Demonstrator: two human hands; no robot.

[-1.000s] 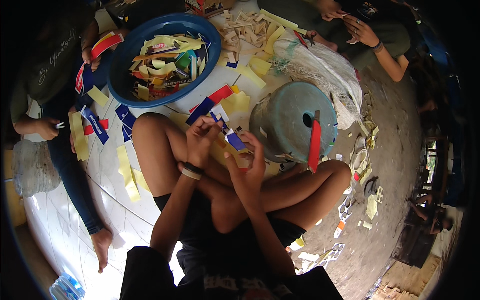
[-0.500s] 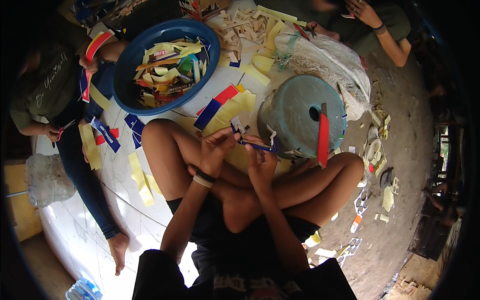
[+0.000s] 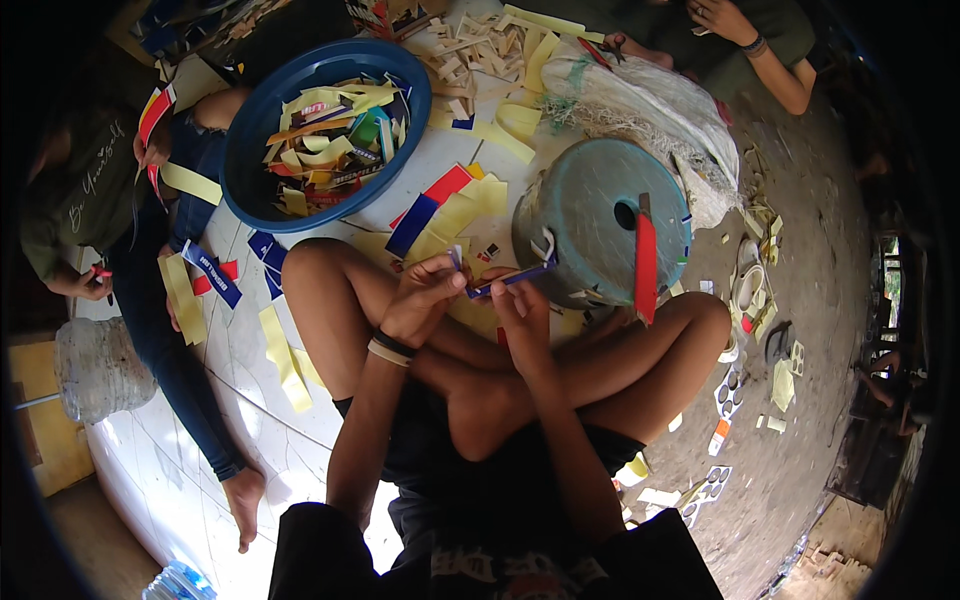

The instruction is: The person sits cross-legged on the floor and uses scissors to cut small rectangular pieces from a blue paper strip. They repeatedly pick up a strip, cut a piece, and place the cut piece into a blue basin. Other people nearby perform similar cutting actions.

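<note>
The right hand (image 3: 520, 318) pinches a blue strip (image 3: 528, 273) between thumb and fingers above the crossed legs (image 3: 640, 360), near the upturned bucket (image 3: 585, 215), apparently steadying it for the left hand (image 3: 425, 300) at its left end. Those left fingers are drawn close; I cannot tell what they pinch. The strip looks narrow, slanted, almost edge-on.

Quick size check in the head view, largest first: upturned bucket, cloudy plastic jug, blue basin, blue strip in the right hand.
1. Blue basin
2. Upturned bucket
3. Cloudy plastic jug
4. Blue strip in the right hand
</note>
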